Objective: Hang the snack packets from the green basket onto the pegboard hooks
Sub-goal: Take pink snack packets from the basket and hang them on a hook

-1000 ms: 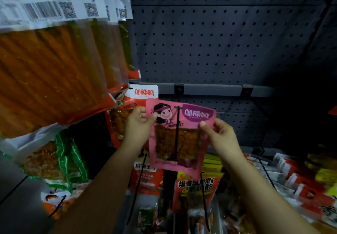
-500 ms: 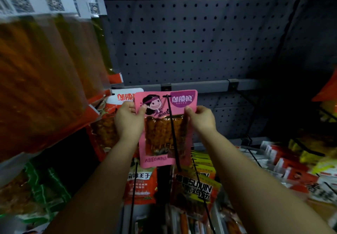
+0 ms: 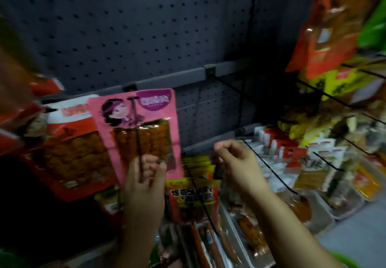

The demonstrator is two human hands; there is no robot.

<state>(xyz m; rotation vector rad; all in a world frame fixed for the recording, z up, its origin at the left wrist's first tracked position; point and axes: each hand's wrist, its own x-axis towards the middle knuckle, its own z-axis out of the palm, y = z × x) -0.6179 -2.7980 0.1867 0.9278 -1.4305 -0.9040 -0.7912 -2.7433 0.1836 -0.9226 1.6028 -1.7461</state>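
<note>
We see the pink snack packet [image 3: 137,129] hanging on a black peg hook [image 3: 136,140] that runs out from the grey rail [image 3: 167,77] of the dark pegboard [image 3: 125,27], the hook's rod passing down the packet's front toward us. Our left hand [image 3: 144,184] sits just below the packet's lower edge, fingers loosely curled near the hook's tip; whether they touch the rod or the packet we cannot tell through the blur. Our right hand [image 3: 236,161] is apart from the packet, off to its right, fingers loosely curled and holding nothing. To the right of the pink packet the pegboard is bare, and a second black hook [image 3: 231,86] juts out there with nothing on it. Tight against the packet's left side hangs an orange-and-white snack packet [image 3: 73,142], partly overlapped by the pink one. Below the hands hang a yellow-and-red packet [image 3: 192,194] and further blurred packets of sausage-like snacks [image 3: 208,244]. The far right is crowded with hooks carrying white-and-red packets [image 3: 282,142] and yellow ones [image 3: 325,84], and a large orange bag [image 3: 325,25] hangs high at the upper right. A sliver of the green basket [image 3: 342,260] shows at the bottom right corner; its contents are out of sight.
</note>
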